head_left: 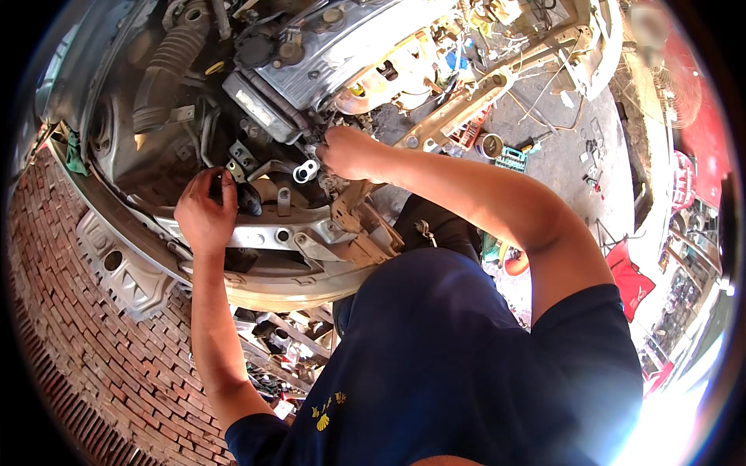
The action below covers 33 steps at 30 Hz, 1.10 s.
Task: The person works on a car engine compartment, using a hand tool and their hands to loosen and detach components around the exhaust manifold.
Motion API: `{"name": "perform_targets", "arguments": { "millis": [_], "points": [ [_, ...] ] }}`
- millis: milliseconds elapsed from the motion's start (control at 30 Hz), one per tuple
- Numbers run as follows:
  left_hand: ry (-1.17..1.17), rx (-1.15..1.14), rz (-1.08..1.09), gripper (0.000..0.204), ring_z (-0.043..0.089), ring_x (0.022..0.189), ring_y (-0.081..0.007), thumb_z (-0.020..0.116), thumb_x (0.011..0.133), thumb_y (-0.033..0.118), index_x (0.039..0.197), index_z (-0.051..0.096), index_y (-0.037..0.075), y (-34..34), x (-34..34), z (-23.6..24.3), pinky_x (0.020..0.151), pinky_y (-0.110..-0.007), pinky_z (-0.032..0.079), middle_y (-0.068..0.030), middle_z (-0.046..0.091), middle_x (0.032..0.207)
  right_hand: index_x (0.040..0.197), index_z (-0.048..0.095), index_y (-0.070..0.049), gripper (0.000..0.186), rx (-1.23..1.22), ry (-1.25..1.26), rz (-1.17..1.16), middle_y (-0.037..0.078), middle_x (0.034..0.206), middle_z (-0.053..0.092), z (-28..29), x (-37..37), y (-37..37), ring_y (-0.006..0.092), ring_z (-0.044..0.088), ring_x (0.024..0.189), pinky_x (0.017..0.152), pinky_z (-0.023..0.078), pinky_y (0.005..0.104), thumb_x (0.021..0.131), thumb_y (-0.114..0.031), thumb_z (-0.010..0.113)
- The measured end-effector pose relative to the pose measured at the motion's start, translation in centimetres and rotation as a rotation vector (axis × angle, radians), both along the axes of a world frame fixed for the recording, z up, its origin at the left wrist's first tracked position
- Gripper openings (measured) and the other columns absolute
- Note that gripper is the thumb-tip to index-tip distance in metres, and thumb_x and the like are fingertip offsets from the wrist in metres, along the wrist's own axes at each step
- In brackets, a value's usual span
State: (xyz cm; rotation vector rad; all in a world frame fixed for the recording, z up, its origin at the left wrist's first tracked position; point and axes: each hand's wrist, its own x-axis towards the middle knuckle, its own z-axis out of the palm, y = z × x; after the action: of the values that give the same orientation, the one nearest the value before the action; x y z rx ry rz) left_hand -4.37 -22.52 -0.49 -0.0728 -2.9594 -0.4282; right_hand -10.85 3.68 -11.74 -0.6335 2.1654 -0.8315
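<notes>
I lean over an engine bay, both arms reaching in. My right hand (pixel 351 154) is closed, its fingers curled at the lower end of the engine (pixel 299 66). What it grips is hidden behind the fingers. Right beside its fingertips is a shiny metal piece with round openings (pixel 305 171). My left hand (pixel 205 213) is closed too, fingers bent inward above the silver front crossmember (pixel 260 235). Anything inside it is out of sight. Between the hands lie a metal bracket (pixel 242 159) and an upright tab with a hole (pixel 284 202).
A ribbed air hose (pixel 167 74) runs at the upper left. On the right floor are a green socket tray (pixel 510 159), a round tin (pixel 489 146) and scattered small parts. A stamped metal panel (pixel 128 268) lies on the bricks at left. A fan (pixel 672 89) stands far right.
</notes>
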Motion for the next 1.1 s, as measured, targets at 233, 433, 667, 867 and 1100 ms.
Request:
{"name": "perform_targets", "arguments": {
  "millis": [233,433,667,867,1100],
  "points": [
    [-0.012,-0.035,-0.007,0.02,0.069,0.085,-0.0398,0.068,0.094,0.025,0.098,0.074,0.006,0.0,0.1,-0.2,0.074,-0.043,0.054,-0.0162,0.073,0.092,0.108,0.061,0.01,0.044,-0.161,-0.242,-0.503,0.033,0.106,0.066,1.5,2.0,-0.3,0.0487,0.064,0.103,0.089,0.05,0.0525,0.1,-0.033,0.057],
    [0.002,0.001,-0.019,0.018,0.07,0.084,-0.0385,0.068,0.094,0.022,0.098,0.074,0.005,-0.1,0.3,-0.5,0.074,-0.042,0.055,-0.015,0.073,0.093,0.102,0.063,0.006,0.028,-0.402,-0.525,-0.71,0.016,0.089,0.067,1.6,2.2,1.4,0.0242,0.061,0.076,0.07,0.05,0.0421,0.101,-0.022,0.057],
    [0.002,0.009,-0.019,0.017,0.069,0.084,-0.0379,0.068,0.095,0.021,0.097,0.073,0.005,-0.2,0.2,-0.8,0.073,-0.042,0.054,-0.0148,0.073,0.092,0.101,0.057,-0.001,0.018,-0.663,-0.741,-0.837,0.005,0.082,0.058,-0.7,2.4,3.4,0.015,0.055,0.074,0.066,0.047,0.0293,0.105,-0.018,0.052],
    [0.0,-0.017,-0.031,0.017,0.07,0.083,-0.0372,0.068,0.095,0.021,0.096,0.073,0.005,-0.1,0.1,-0.8,0.073,-0.042,0.054,-0.0145,0.073,0.09,0.094,0.056,-0.001,0.019,-0.632,-0.653,-0.828,0.004,0.079,0.056,-0.4,3.1,2.3,0.0134,0.052,0.07,0.064,0.045,0.0297,0.105,-0.015,0.05],
    [-0.001,-0.016,-0.029,0.017,0.069,0.081,-0.0373,0.067,0.095,0.02,0.098,0.073,0.005,-0.2,0.3,-0.7,0.073,-0.042,0.054,-0.0147,0.072,0.088,0.081,0.048,-0.01,0.019,-0.96,-0.869,-1.018,0.0,0.071,0.045,0.5,1.6,3.7,0.0107,0.037,0.059,0.053,0.031,0.0279,0.1,-0.01,0.049]
  ]
}}
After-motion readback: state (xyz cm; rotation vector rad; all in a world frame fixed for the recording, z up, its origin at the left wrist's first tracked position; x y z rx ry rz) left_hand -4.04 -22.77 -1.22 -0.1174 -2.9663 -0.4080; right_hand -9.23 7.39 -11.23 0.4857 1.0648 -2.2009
